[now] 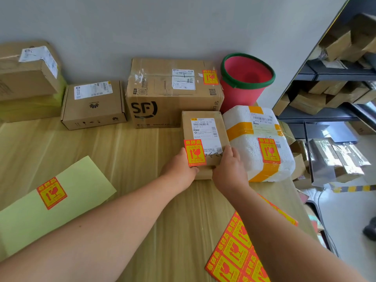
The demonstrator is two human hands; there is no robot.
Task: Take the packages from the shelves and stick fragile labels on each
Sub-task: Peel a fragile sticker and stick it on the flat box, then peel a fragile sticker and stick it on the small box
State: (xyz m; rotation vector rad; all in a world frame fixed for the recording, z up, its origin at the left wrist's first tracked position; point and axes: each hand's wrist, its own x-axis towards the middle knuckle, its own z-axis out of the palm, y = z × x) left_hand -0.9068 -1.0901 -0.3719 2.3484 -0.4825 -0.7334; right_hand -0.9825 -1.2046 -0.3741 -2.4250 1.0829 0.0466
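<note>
Evidently to steady it, the left hand point(177, 167) and right hand point(228, 167) each curl around the near end of the small box point(203, 131). With its fragile label point(195, 153) already on, the box sits on the counter point(132, 155), snug against the left of the foam parcel point(258, 127).

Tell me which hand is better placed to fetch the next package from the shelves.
Probably the right hand: the shelves stand to the right of the table, while the left hand grips the small box on its far side.
</note>
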